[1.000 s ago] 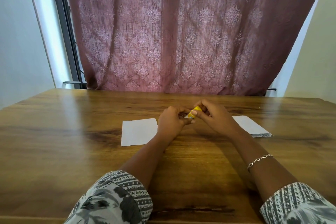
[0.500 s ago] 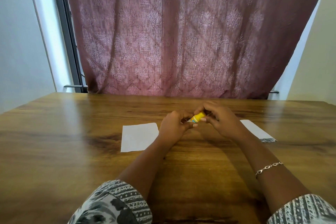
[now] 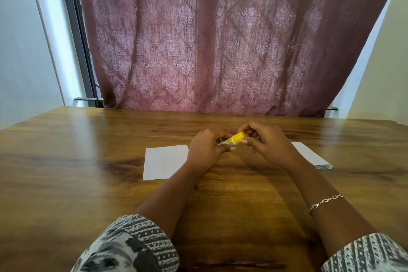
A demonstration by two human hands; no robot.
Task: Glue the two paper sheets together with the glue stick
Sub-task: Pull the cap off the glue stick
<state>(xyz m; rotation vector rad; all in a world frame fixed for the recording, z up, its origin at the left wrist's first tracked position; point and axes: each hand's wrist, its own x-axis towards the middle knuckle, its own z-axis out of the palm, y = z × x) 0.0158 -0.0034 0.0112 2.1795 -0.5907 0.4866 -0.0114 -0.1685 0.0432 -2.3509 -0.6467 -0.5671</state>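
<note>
Glue stick (image 3: 234, 138) hangs above the table (image 3: 88, 161) between the left sheet (image 3: 164, 162) and the right sheet (image 3: 309, 154), right hand (image 3: 265, 143) gripping its yellow body, left hand (image 3: 206, 150) pinching its white end, where a jerky pull could drop it or smear glue astray.

Both my forearms reach to mid-frame, where my left hand (image 3: 204, 150) and right hand (image 3: 265, 143) meet, fingers (image 3: 250, 127) pinching the glue stick (image 3: 235, 139).
</note>
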